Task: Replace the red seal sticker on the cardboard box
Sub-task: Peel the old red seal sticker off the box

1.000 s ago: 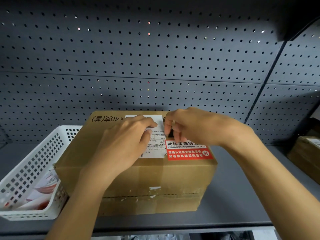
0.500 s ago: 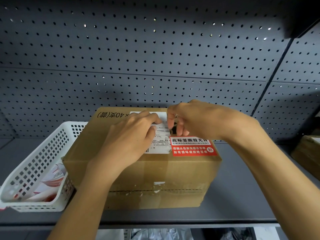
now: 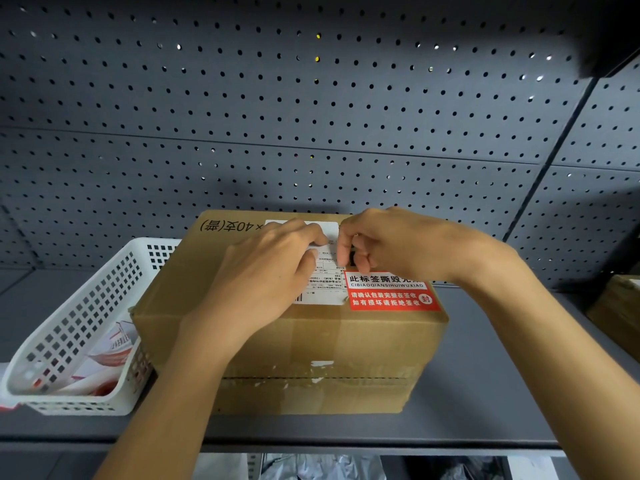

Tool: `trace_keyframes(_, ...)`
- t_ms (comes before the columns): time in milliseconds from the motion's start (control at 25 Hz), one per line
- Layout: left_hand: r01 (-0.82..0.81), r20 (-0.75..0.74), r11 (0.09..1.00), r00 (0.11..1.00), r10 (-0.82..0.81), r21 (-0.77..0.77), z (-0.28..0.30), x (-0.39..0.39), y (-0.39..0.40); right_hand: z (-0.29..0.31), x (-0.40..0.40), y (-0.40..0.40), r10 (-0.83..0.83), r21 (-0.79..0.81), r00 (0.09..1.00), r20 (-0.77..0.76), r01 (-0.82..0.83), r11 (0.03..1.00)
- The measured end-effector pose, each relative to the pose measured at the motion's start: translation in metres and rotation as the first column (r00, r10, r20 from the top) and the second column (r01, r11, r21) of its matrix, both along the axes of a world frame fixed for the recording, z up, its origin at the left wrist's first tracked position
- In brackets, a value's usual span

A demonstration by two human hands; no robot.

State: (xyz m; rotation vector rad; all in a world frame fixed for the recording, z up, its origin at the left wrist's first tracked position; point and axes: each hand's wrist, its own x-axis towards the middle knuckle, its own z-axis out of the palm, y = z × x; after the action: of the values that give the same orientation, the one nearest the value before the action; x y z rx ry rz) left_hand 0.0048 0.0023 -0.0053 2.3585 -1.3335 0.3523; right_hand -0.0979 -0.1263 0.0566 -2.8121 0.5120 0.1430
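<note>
1. Grey pegboard (image 3: 311,98) forms the back wall above a dark grey shelf (image 3: 485,393).
2. Cardboard box (image 3: 294,341) sits on the shelf, touching a white basket (image 3: 79,323) on its left.
3. Red seal sticker (image 3: 391,294) lies flat on the box top, near the front right edge, beside a white label (image 3: 329,285).
4. Left hand (image 3: 266,275) rests on the label, fingers relaxed and pressing flat.
5. Right hand (image 3: 391,244) hovers at the sticker's far edge, fingers curled, pinching toward it; whether they grip anything cannot be told.
</note>
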Motion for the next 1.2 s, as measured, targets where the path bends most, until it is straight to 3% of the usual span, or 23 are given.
trace_keyframes(240, 0.0, 0.011, 1.0, 1.0, 0.0, -0.003, -0.001, 0.0, 0.001, 0.001, -0.009, -0.002, 0.004, -0.06, 1.0, 0.004, -0.003, 0.998)
trace_keyframes(600, 0.012, 0.009, 1.0, 1.0, -0.012, 0.001, 0.0, 0.0, 0.001, -0.023, -0.006, -0.027, -0.006, 0.202, 0.99, 0.14, -0.023, 0.979)
trace_keyframes(1200, 0.007, 0.024, 1.0, 1.0, -0.007, -0.001, -0.001, 0.001, 0.002, -0.027, -0.015, -0.037, -0.001, 0.318, 0.979, 0.204, -0.065, 0.946)
